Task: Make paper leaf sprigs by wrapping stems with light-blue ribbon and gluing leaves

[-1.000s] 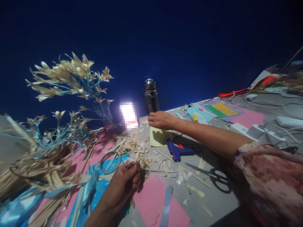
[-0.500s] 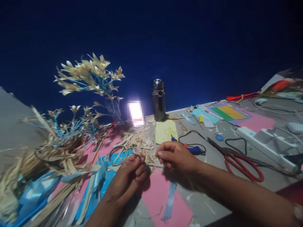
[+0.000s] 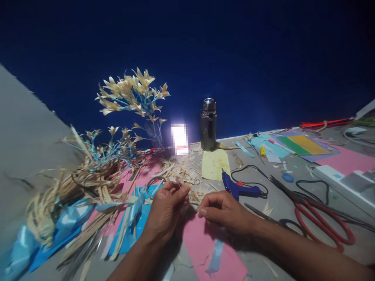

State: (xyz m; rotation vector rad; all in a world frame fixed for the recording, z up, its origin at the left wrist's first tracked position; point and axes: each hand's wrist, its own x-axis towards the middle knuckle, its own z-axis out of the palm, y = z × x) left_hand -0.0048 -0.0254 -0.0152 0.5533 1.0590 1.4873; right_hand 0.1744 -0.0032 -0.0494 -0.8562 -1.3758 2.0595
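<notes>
My left hand [image 3: 170, 207] is closed in a pinch above the work surface, with a small pale piece of dried husk, mostly hidden, between its fingertips. Just to its right, my right hand [image 3: 221, 210] has its fingers curled and the thumb near the index finger; whatever it holds, if anything, is hidden. The two hands are apart. Below them lies a pink sheet [image 3: 202, 246] with a light blue ribbon strip [image 3: 216, 255] on it. Husk scraps [image 3: 187, 173] are scattered behind the hands. A blue glue gun [image 3: 241, 190] lies beyond my right hand.
At the left stand blue-stemmed husk flowers [image 3: 131, 95] over a dried husk bundle [image 3: 58, 199]. A tape ring [image 3: 149, 189] lies by my left hand. A dark flask [image 3: 208, 128] stands behind. Red-handled scissors [image 3: 322, 222], smaller scissors [image 3: 260, 212] and a power strip [image 3: 342, 187] are at right.
The view has swung left, so everything sits further right. My right hand has moved lower and nearer, uncovering the glue gun and the smaller scissors. The husk piece shows less in my left hand.
</notes>
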